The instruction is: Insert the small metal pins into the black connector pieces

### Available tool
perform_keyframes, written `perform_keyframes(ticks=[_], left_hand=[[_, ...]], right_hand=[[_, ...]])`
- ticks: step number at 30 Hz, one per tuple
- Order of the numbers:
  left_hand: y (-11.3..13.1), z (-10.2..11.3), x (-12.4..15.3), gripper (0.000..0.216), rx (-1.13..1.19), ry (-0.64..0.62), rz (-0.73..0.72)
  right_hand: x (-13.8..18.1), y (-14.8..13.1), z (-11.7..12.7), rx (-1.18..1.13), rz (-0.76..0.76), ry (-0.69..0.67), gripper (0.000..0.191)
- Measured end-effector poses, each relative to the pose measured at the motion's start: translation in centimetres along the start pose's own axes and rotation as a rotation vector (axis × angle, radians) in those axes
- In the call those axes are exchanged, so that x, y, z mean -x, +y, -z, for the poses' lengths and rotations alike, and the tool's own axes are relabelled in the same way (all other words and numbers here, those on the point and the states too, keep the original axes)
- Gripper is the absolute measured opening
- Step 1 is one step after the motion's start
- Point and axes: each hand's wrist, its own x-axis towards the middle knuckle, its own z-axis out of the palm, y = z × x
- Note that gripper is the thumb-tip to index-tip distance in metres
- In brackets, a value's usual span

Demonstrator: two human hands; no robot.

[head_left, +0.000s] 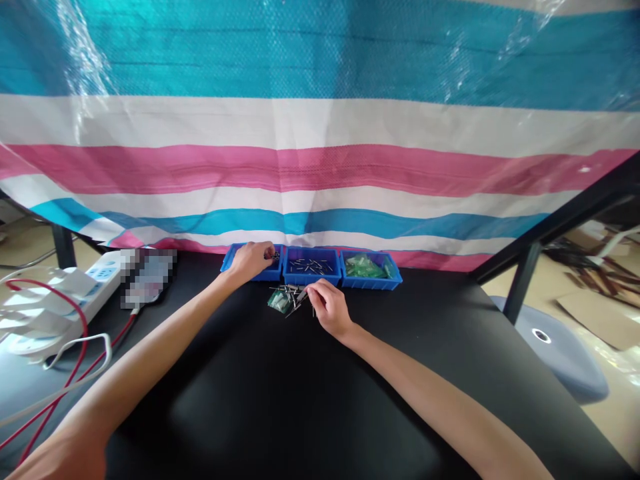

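Observation:
My left hand (251, 260) reaches over the left blue bin (231, 259). Its fingers are curled together at small dark metal pieces (275, 255), and what they pinch is too small to name. My right hand (331, 308) is closed at the right side of a small pile of thin metal pins (295, 295) on the black table (280, 393). Its fingertips touch the pile's edge, but whatever they hold is hidden. A small green-and-clear plastic packet (280, 301) lies against the pile's left side. More thin pins lie in the middle blue bin (313, 278).
Green plastic packets (367, 267) fill the right blue bin (395, 279). A white power strip (95, 287) with red and white cables and a blurred-out device (150, 277) lie at left. Behind the bins hangs a striped plastic sheet (320, 167). A grey stool (555, 353) stands at right.

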Motion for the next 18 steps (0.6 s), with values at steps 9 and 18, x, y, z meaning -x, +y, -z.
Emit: perform_keyframes(ticks=[9,18], left_hand=[[0.15,0.51,0.21,0.021,0.118,-0.083,-0.091],[0.52,0.84,0.34,0.021,0.085,-0.043,-0.067]], right_hand=[[0.01,-0.09,0.00,0.007,-0.012,-0.008,0.027],[-0.04,-0.05,0.01,0.002,-0.005,-0.007,0.026]])
